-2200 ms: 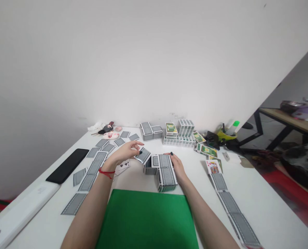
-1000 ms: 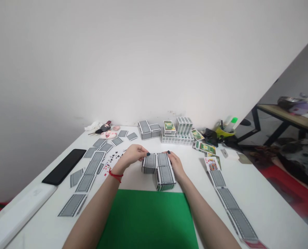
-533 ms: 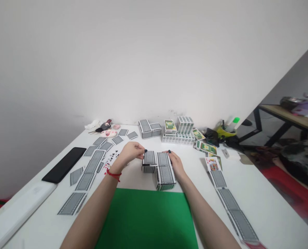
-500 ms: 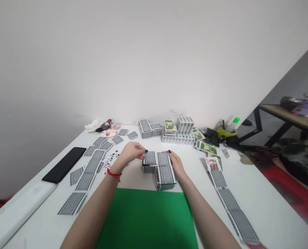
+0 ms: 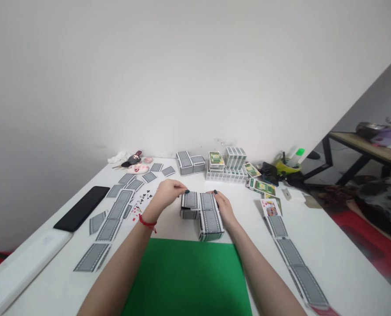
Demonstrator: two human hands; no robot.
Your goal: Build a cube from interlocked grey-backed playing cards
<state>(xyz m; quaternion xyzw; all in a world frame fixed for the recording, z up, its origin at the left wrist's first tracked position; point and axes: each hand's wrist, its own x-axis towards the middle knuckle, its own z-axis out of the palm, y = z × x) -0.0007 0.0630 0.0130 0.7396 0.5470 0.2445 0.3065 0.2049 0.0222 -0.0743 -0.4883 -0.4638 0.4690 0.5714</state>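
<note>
Card house (image 5: 210, 220): grey-backed, boxy | left hand (image 5: 167, 194) pinches top card (image 5: 190, 200) | right hand (image 5: 225, 211) grip unclear

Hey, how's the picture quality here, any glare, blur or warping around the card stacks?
Head view: soft, even light, no glare on the white table; wide-angle warp slants the table's edges and stretches the green rectangular mat; the grey-backed card stacks at centre look sharp, with faint shadows; the room at right is dimmer.

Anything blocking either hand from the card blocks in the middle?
Nothing visible. The left hand touches the small card block at its top edge; the right hand rests against the bigger card block. Loose cards lie off to the sides.
</note>
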